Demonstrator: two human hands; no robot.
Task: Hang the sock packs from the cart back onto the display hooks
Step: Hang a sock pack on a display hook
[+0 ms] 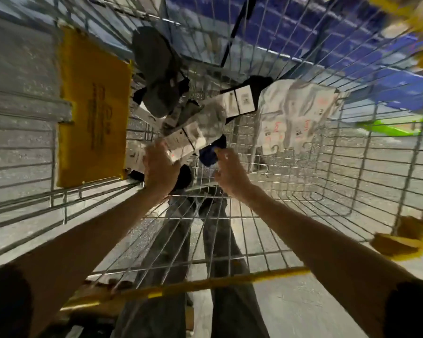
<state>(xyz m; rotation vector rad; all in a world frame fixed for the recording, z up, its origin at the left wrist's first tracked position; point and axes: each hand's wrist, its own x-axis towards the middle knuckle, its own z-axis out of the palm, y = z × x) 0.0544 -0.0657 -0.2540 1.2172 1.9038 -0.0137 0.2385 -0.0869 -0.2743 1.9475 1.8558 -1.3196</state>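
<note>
I look straight down into a wire shopping cart [303, 196]. Several sock packs lie heaped at its far left: a grey pack [156, 76], a light marled pack with white labels [205, 118], a black pack with a barcode label [247, 98] and a blue pack [211, 153]. A white sock pack [298, 113] lies apart to the right. My left hand [160, 167] grips the label end of the light marled pack. My right hand [230, 173] is at the blue pack with curled fingers; the blur hides whether it holds it.
A yellow plastic flap [93, 113] hangs on the cart's left wall. The yellow cart handle [205, 285] crosses below my arms. My legs show through the wire floor. A blue shelf base [327, 32] and a green strip [388, 129] lie beyond the far side.
</note>
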